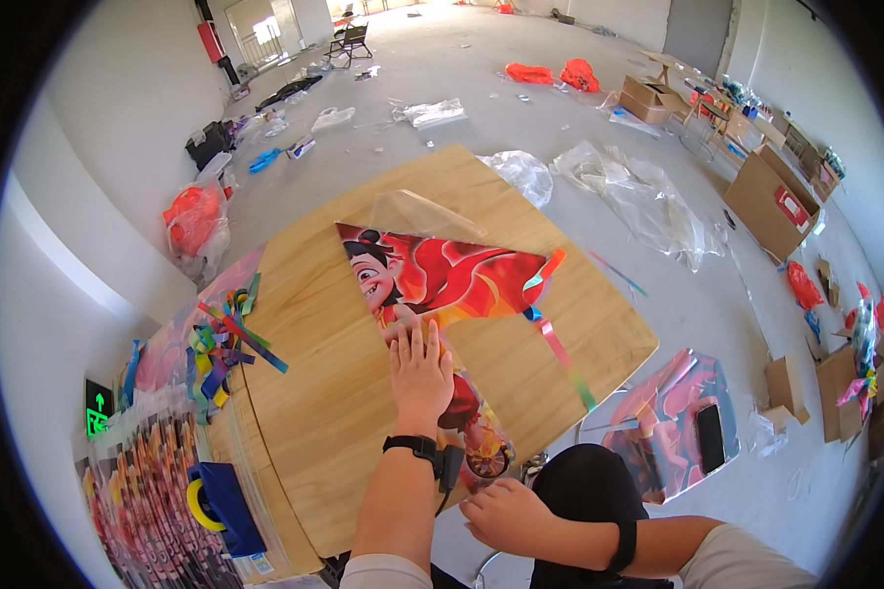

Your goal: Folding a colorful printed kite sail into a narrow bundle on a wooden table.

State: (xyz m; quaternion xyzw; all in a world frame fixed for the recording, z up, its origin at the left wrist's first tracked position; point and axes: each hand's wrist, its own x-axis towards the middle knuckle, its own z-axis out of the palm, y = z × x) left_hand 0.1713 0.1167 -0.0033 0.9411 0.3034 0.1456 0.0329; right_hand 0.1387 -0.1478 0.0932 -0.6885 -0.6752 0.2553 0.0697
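Observation:
A red kite (457, 280) printed with a cartoon figure lies folded on the wooden table (314, 412). Its wide part points right, and a narrow strip runs down to the near edge. My left hand (422, 378) rests flat on it, fingers stretched out, where strip and wide part meet. At the strip's lower end, by the table edge, my right hand (509, 515) has its fingers curled; what they pinch, if anything, is hidden. A shiny ribbon tail (565, 358) trails from the kite's right corner across the wood.
Colourful ribbons (226, 344) hang at the table's left side, above a stack of printed pieces (152, 501) and a blue item (228, 510) with a yellow ring. To the right, a phone (710, 438) lies on a printed package (658, 432). Plastic wrap (648, 201) and cartons (771, 201) litter the floor.

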